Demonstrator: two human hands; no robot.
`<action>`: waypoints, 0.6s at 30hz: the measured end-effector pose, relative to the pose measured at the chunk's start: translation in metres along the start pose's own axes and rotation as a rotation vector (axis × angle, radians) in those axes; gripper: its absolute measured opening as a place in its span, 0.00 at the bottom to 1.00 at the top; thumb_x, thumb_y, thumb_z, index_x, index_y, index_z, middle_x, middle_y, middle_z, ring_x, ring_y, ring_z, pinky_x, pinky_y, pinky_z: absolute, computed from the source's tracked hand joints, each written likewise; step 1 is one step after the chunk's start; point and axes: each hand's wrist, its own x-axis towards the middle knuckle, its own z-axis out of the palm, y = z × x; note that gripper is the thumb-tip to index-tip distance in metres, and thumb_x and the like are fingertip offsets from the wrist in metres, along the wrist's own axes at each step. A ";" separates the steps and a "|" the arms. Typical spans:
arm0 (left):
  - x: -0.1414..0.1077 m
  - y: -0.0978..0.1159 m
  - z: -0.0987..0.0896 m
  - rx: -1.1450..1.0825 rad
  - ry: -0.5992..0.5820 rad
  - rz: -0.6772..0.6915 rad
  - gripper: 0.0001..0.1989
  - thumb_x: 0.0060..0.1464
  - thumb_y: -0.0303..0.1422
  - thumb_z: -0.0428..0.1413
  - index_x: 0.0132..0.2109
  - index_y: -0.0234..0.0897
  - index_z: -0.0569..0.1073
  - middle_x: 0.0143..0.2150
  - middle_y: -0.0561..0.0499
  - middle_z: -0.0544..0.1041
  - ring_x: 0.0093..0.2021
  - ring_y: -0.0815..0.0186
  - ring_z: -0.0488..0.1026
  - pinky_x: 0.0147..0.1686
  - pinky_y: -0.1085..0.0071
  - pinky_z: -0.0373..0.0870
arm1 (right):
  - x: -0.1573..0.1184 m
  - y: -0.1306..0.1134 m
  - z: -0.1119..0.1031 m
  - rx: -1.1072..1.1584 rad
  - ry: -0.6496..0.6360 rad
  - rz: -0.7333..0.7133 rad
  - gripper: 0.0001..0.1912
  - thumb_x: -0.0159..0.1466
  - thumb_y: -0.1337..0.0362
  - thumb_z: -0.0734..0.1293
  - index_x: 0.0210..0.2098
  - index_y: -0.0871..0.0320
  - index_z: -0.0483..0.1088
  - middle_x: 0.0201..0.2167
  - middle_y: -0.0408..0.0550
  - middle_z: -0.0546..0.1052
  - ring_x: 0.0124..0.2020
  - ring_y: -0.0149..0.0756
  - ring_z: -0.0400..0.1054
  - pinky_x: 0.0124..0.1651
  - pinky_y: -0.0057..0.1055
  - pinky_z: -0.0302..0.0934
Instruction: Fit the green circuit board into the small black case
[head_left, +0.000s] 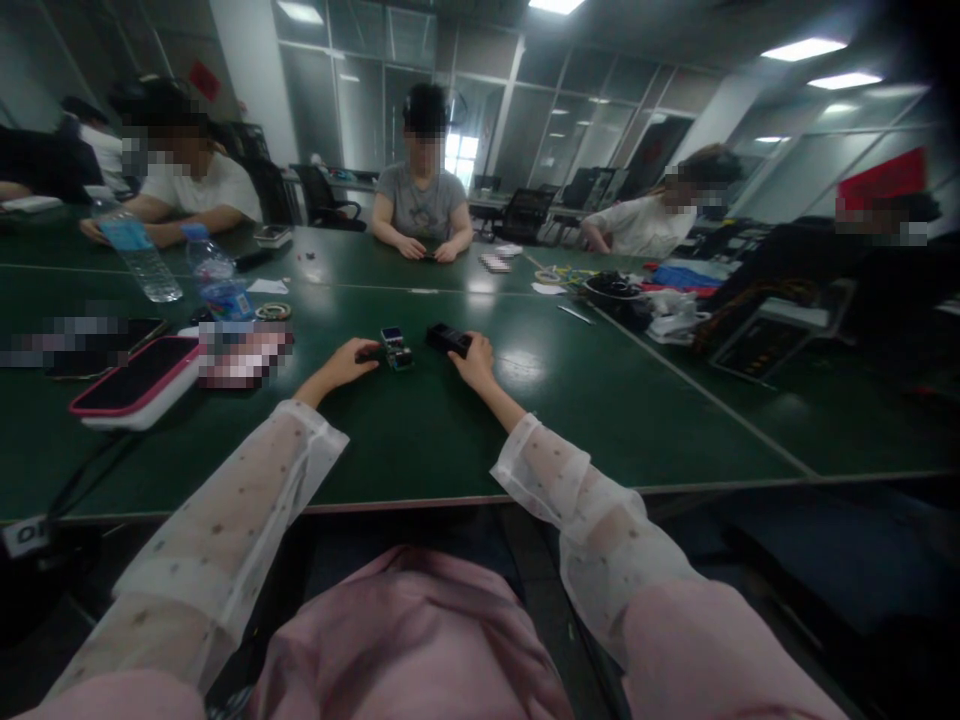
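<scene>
A small circuit board with a little screen (397, 349) rests on the green table (420, 440) in front of me. Just left of it lies my left hand (351, 362), fingers apart and curved toward the board, with nothing seen in its grasp. To the right of the board is a black box-like case (444, 338). My right hand (474, 360) has its fingers round the right end of this case, which stays low at the tabletop. A gap of table separates the case from the board.
Phones, one in a pink-edged case (139, 378), lie at the left, with two water bottles (217, 275) behind. A tape roll (273, 312) is near them. Cables and bags (667, 300) are heaped at the right. People sit across the table.
</scene>
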 end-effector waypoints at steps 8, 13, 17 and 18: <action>0.002 -0.004 0.001 0.146 -0.001 0.061 0.24 0.53 0.39 0.56 0.57 0.38 0.72 0.53 0.43 0.72 0.53 0.55 0.70 0.57 0.55 0.64 | -0.001 -0.003 -0.003 0.009 -0.012 0.008 0.26 0.58 0.64 0.70 0.54 0.58 0.61 0.52 0.61 0.68 0.56 0.56 0.63 0.56 0.57 0.59; -0.003 0.005 0.000 0.213 0.002 0.107 0.21 0.56 0.40 0.55 0.55 0.40 0.74 0.52 0.45 0.74 0.53 0.55 0.69 0.55 0.55 0.65 | -0.002 -0.005 -0.005 -0.015 -0.026 0.019 0.26 0.58 0.63 0.69 0.54 0.59 0.61 0.53 0.62 0.68 0.56 0.56 0.63 0.56 0.55 0.59; -0.006 0.017 -0.001 0.223 -0.007 0.100 0.20 0.54 0.44 0.57 0.52 0.43 0.77 0.52 0.46 0.74 0.52 0.53 0.70 0.54 0.55 0.66 | -0.002 -0.006 -0.007 -0.031 -0.041 0.021 0.27 0.59 0.63 0.69 0.55 0.60 0.60 0.53 0.63 0.68 0.56 0.56 0.63 0.55 0.55 0.60; -0.006 0.021 -0.001 0.215 -0.012 0.102 0.20 0.54 0.44 0.58 0.51 0.43 0.77 0.52 0.46 0.74 0.52 0.54 0.71 0.53 0.56 0.66 | -0.002 -0.007 -0.007 -0.033 -0.043 0.022 0.27 0.59 0.63 0.69 0.55 0.60 0.60 0.53 0.63 0.68 0.56 0.56 0.63 0.55 0.55 0.60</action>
